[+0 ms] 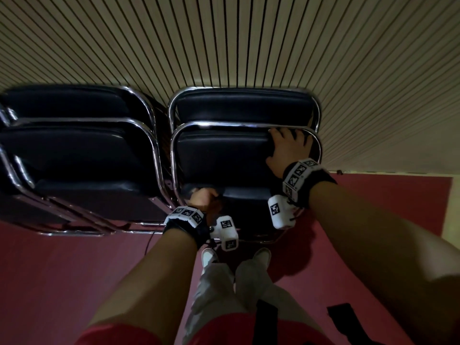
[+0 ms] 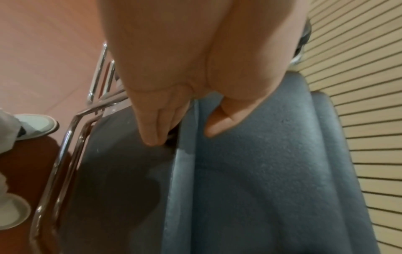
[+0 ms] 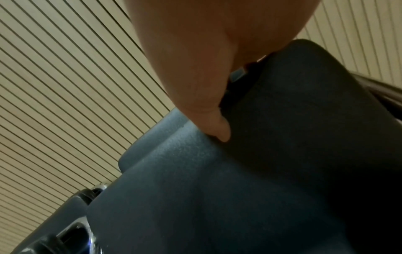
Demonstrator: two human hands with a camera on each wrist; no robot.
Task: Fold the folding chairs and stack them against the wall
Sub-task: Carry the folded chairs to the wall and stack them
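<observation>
front folded black padded chrome-framed chair (image 1: pixel 224 160) is steadied against ribbed beige wall (image 1: pixel 249 41) | seat edge is pinched by left hand (image 1: pixel 202 197) | backrest top is clasped by right hand (image 1: pixel 286 148)

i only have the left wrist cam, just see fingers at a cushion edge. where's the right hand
Observer: The right hand grips the top of the front right chair, fingers over its chrome bar.
Operator: any other chairs there
Observer: Yes, one chair behind it against the wall, and two more folded in a left stack.
Operator: where's my left hand on the chair
Observer: The left hand holds the seat's lower left edge.
</observation>
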